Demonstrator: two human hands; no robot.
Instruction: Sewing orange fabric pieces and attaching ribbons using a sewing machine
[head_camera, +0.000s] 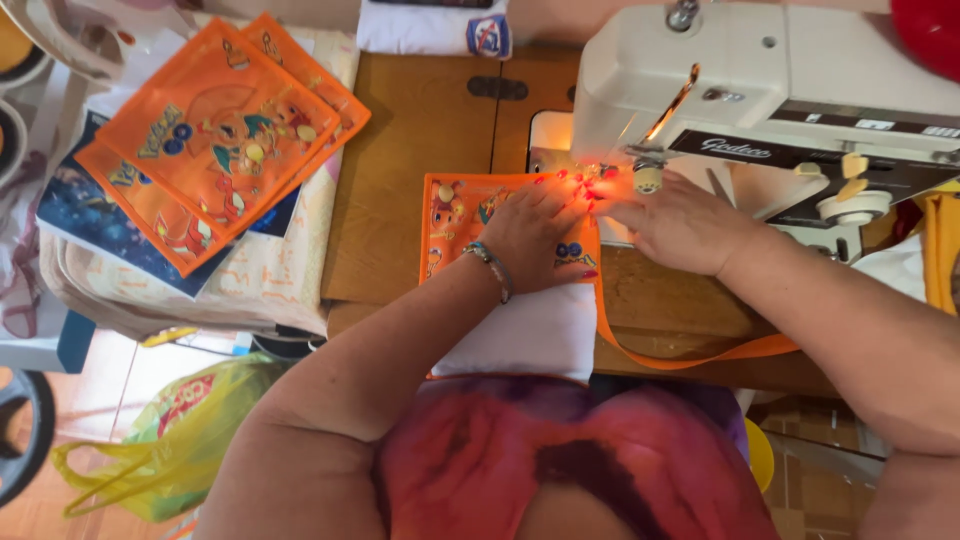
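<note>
You are pressing your left hand (535, 240) flat, fingers spread, on the orange printed fabric piece (462, 225) that is lying on the wooden sewing table (420, 150), its far edge sitting under the needle area of the white sewing machine (760, 90). Your right hand (675, 222) is resting palm down just beside it, fingers pressed together and pointing toward the lit presser foot, touching the fabric's edge there; whether it is pinching anything I cannot tell. An orange strap (700, 355) is trailing from the piece over the table's near edge. The piece looks thin, light and floppy, likely a little slick, so it is probably going to slide and buckle easily: flat palm pressure near the seam suits it better than a grip at a corner. A stack of similar orange pieces (215, 130) is lying well apart at your left.
</note>
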